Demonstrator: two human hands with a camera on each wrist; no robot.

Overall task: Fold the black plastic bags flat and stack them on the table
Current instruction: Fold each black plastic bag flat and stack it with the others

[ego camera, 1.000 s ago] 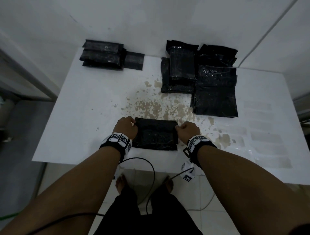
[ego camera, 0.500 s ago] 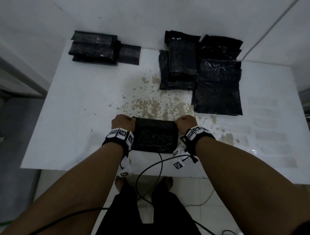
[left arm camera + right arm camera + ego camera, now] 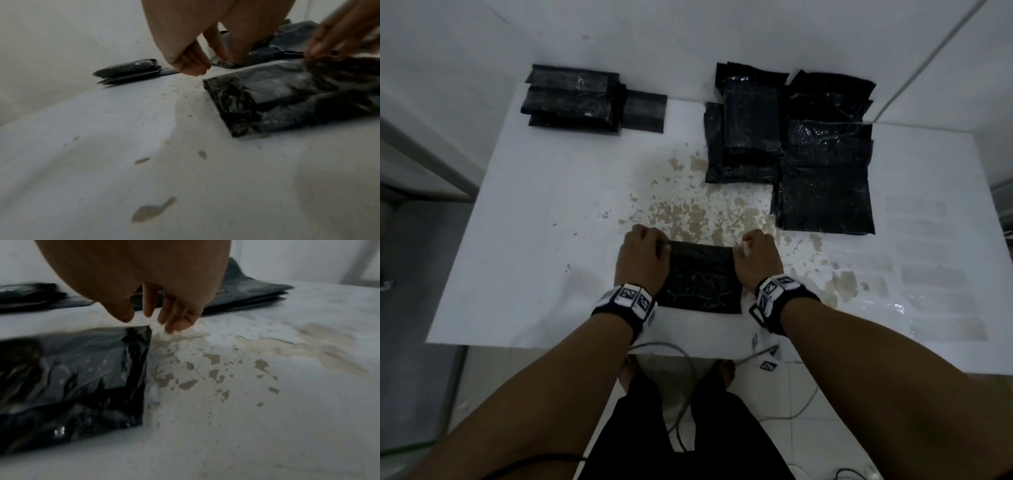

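A folded black plastic bag [image 3: 702,277] [image 3: 287,97] [image 3: 72,369] lies flat near the front edge of the white table [image 3: 534,240]. My left hand [image 3: 643,250] [image 3: 205,65] hovers at its far left corner, fingers loosely curled, gripping nothing that I can see. At the far right corner is my right hand [image 3: 756,253] [image 3: 148,319], fingers hanging down and the tips touching the table just beside the bag. A stack of folded bags [image 3: 571,99] [image 3: 127,69] sits at the back left. A pile of larger flat bags [image 3: 808,144] [image 3: 246,293] lies at the back right.
Brown patches of worn paint [image 3: 688,212] [image 3: 205,369] mark the tabletop between the bag and the right pile. White walls close the table at the back and right. Cables [image 3: 678,359] hang from my wrists below the front edge.
Both hands have slid from the bag's sides forward to its far corners and loosened their hold. The bag stays flat in place.
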